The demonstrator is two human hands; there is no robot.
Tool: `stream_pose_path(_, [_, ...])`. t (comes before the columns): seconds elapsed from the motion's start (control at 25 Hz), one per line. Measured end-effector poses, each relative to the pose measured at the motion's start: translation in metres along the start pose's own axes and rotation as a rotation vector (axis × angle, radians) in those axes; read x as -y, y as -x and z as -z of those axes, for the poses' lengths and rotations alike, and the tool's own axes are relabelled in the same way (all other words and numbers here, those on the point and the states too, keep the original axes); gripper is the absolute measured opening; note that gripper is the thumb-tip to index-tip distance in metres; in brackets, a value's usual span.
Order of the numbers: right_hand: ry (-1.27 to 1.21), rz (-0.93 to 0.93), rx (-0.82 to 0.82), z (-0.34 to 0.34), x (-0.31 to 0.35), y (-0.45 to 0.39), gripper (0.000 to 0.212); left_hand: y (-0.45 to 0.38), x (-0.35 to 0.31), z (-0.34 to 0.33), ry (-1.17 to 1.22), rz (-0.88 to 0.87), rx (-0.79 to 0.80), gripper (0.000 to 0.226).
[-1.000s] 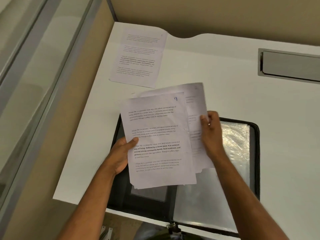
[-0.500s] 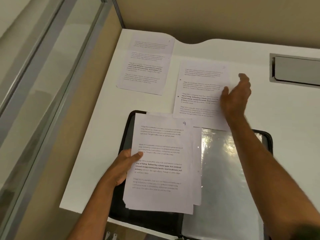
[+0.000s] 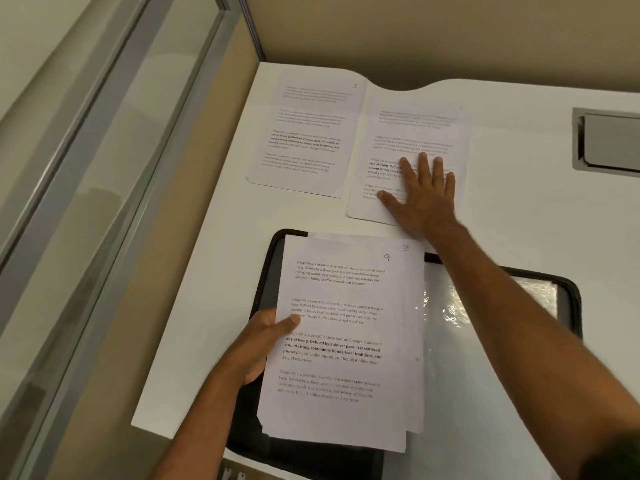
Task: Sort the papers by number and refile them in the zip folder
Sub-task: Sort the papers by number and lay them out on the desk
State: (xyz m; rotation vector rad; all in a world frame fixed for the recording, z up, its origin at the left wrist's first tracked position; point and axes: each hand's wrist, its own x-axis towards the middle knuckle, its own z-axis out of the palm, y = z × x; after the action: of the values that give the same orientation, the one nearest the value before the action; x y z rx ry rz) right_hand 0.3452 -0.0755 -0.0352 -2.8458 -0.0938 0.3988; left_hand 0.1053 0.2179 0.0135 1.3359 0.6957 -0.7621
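A white worktop (image 3: pixel 519 209) fills a corner: a beige partition wall (image 3: pixel 415 32) runs behind it, a glass pane in a grey metal frame (image 3: pixel 114 140) stands along its left side, and a grey metal cable flap (image 3: pixel 609 142) is set into it at the far right. An open black zip folder (image 3: pixel 568 299) with shiny clear plastic sleeves lies at the near edge.

The top sheet of the held stack (image 3: pixel 339 341) bears a handwritten "9" in its upper right corner, and the sheet peeking out behind it shows a "3". The printed text begins "Village life is a peaceful, close-knit, and nature-connected way of living", with one paragraph in bold. The two sheets lying farther back carry the same print – their corner numbers are too faint to read.

The left hand (image 3: pixel 259 344) grips the stack at its left edge, thumb on top and fingers underneath, holding it over the folder's left half. The right hand (image 3: pixel 424 195) lies flat with fingers spread, pressing the right loose sheet (image 3: pixel 412 140) onto the worktop just beyond the folder. The left loose sheet (image 3: pixel 308 133) lies just beside it, untouched, near the back corner
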Motion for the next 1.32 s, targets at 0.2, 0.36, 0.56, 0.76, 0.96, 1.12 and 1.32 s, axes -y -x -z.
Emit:
stream_pose_path(0.2, [-0.007,-0.001,-0.031,-0.002,0.008,-0.025,0.089,-0.002,0.000,0.001,0.017,0.015,0.000,0.030])
stream_pose_path(0.36, [-0.013,-0.004,-0.047,-0.002,0.008,-0.029,0.089,-0.003,0.000,0.002,0.027,0.011,0.008,0.029])
stream_pose_path(0.56, [-0.071,0.005,-0.059,-0.002,0.007,-0.031,0.089,-0.003,-0.002,0.000,0.039,0.010,0.008,0.029])
stream_pose_path(0.76, [-0.742,-0.035,-0.463,0.021,0.001,0.018,0.062,0.001,-0.005,-0.001,0.050,-0.014,0.019,0.031])
stream_pose_path(0.96, [-1.207,-0.315,-0.522,0.027,-0.002,0.132,0.028,0.003,0.000,0.000,0.150,-0.065,0.015,0.039])
stream_pose_path(1.12, [-1.302,-0.384,-0.362,0.018,0.010,0.210,0.027,0.000,-0.002,-0.007,0.209,-0.098,0.021,0.048])
stream_pose_path(1.32, [-1.154,-0.395,-0.240,0.020,0.001,0.243,0.031,-0.012,-0.015,-0.039,0.238,-0.134,0.088,0.056])
